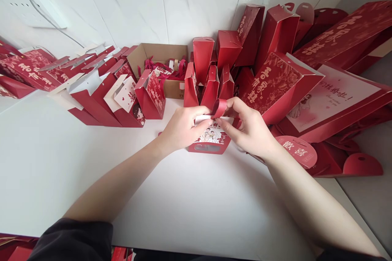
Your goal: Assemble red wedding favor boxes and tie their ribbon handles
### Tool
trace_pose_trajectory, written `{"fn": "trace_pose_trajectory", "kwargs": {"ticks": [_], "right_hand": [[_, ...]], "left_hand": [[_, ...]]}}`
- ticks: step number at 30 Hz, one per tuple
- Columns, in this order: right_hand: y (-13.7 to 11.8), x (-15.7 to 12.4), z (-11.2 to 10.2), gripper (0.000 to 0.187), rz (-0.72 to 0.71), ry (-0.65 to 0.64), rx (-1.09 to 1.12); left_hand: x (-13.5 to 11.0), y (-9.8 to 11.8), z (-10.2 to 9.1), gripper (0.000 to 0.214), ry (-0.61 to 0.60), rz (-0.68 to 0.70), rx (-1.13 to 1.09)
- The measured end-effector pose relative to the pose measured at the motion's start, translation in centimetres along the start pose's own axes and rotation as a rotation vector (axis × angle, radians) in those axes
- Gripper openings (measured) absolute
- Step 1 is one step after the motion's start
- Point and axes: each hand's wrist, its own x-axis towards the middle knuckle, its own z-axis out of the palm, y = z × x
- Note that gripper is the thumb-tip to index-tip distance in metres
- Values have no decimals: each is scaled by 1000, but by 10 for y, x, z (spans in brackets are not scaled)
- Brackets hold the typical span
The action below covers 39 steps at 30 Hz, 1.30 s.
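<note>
A small red gift box (209, 147) with a white front, a printed couple and a clear window stands upright on the white table, between my hands. Over its top edge loops a red ribbon (219, 108). My left hand (186, 128) grips the box's upper left edge between thumb and fingers. Pinched by the ribbon's right side, my right hand (249, 126) has its thumb against the ribbon's base at the box top. The fingers partly cover where ribbon and box meet.
Behind stands a brown cardboard box (174, 89) holding red ribbons (176, 74). Several red gift boxes (203, 55) crowd the back. Open red bags (94, 98) line the left; larger red gift bags (275, 85) and a round-topped tag (297, 151) fill the right, against a tiled wall (128, 4).
</note>
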Motion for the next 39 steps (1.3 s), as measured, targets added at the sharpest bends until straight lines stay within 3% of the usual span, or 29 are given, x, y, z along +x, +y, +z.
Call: {"fn": "trace_pose_trajectory", "kwargs": {"ticks": [6,14,20,39], "right_hand": [[6,2,2,14,8,17,94],[3,-1,5,22,-23,64,-25],[1,0,4,20,-43,70,-17],[3,1,2,21,-38,63,-60]], "left_hand": [[2,-1,-3,24,-5,23,29],[0,0,3,17,81,150,155],[-2,1,7,23,116,176,156],[-1,-9,8,26,133,297,281]]}}
